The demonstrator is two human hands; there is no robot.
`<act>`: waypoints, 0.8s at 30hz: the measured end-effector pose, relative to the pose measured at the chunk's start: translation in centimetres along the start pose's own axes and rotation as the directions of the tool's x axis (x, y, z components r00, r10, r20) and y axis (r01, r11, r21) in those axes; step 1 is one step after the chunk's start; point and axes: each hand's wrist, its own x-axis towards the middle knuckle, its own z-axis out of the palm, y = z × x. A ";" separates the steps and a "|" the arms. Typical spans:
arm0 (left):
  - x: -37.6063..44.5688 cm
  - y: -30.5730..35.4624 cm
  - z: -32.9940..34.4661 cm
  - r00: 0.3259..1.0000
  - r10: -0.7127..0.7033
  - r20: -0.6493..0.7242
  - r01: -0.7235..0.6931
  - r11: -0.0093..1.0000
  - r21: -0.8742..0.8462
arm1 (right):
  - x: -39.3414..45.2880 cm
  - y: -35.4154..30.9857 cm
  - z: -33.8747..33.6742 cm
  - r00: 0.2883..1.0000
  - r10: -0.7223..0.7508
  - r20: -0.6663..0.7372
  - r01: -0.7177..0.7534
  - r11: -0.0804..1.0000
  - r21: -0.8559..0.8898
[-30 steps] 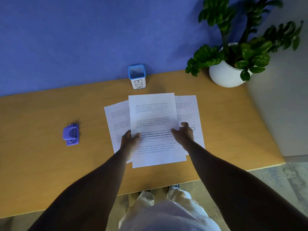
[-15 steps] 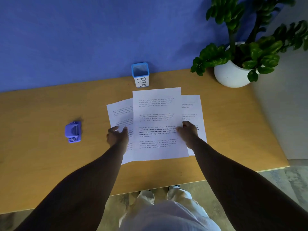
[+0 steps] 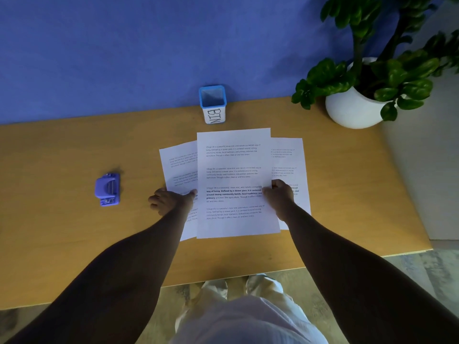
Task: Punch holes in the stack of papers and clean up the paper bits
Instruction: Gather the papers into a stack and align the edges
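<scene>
Wooden tabletop (image 3: 74,232): both hands' fingers are pinching the fanned, unpunched printed sheets (image 3: 233,180) at their edges, left hand (image 3: 171,201), right hand (image 3: 279,196), hole punch (image 3: 108,188) untouched.

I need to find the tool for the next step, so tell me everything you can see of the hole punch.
The hole punch is small, purple-blue and looks like plastic, with a rounded lever top, a ribbed middle and some metal at its near end. It sits flat on the wooden table, well to the left of the fanned papers, apart from them. Neither the left hand nor anything else touches it; no paper is in it.
</scene>
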 end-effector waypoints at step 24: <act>1.6 -2.6 -3.6 0.950 0.263 0.166 -0.131 0.823 -0.553 | -0.7 -3.7 2.1 0.992 -0.048 0.119 0.040 0.997 0.074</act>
